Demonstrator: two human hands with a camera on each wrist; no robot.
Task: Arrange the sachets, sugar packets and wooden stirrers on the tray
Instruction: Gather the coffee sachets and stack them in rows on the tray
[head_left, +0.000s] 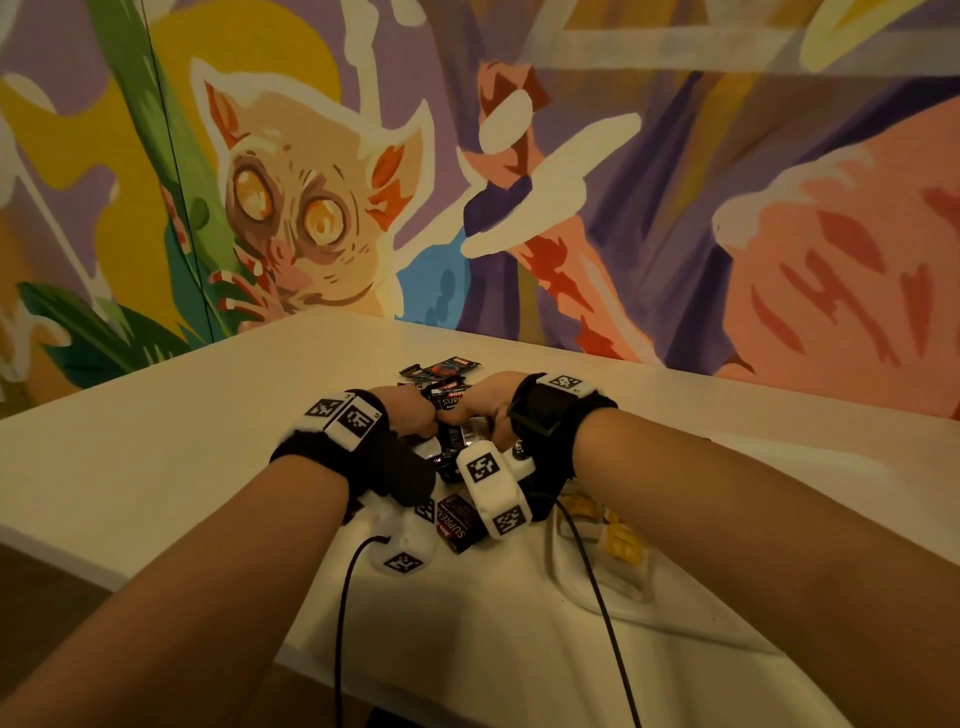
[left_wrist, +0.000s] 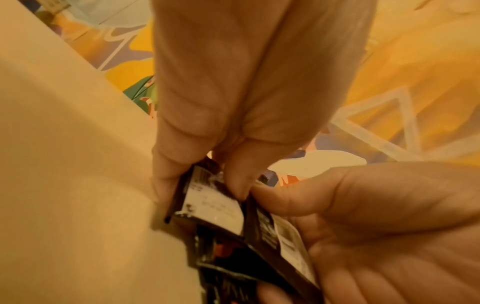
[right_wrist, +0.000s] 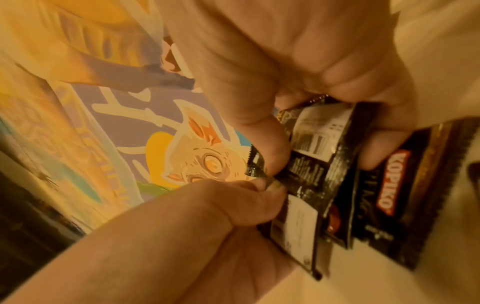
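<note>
Over table, both hands pinch upright sachets.

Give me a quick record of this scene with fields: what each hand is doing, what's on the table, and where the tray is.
left hand: pinches a bunch of black foil coffee sachets
right hand: grips the same bunch from the other side
loose sachets: more black sachets on the white table, one near the wrists, others beyond the hands
tray: pale tray under the right forearm, holding yellow packets
wooden stirrers: not visible
backdrop: painted animal mural
</note>
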